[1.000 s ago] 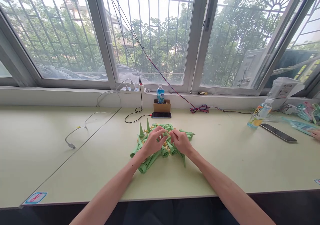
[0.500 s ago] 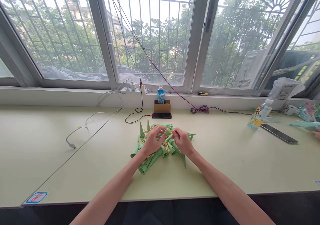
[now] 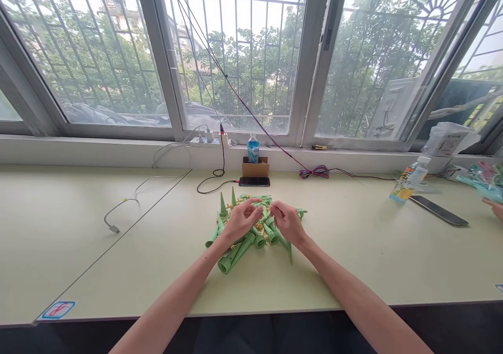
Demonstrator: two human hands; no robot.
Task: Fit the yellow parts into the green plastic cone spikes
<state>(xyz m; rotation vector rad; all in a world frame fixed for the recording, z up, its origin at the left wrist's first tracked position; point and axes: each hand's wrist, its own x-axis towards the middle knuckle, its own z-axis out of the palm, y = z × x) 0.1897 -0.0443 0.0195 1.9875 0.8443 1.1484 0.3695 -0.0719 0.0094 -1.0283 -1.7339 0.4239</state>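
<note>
My left hand (image 3: 240,222) is closed at the thumb and fingers around a green plastic spike (image 3: 264,213), held low over a pile of like pieces. Close by on the right, my right hand (image 3: 288,224) has its fingertips pinched together beside the spike; what they grip is too small to make out. Under and around both hands lie several hollow green cone-shaped spikes (image 3: 245,249), some with open round ends facing me. Small yellow parts (image 3: 260,226) show among them. My hands hide the middle of the pile.
Behind the pile, a black phone (image 3: 254,182) lies before a small cardboard box (image 3: 255,169) with a blue bottle (image 3: 253,148). To the right are a drink bottle (image 3: 409,180), another phone (image 3: 438,210) and a co-worker's hand (image 3: 494,207). A white cable (image 3: 121,203) lies left.
The green spike between my hands has turned, its round end no longer facing me. Both hands stay nearly in place. At far right, the co-worker's hand and a pale green bag have shifted.
</note>
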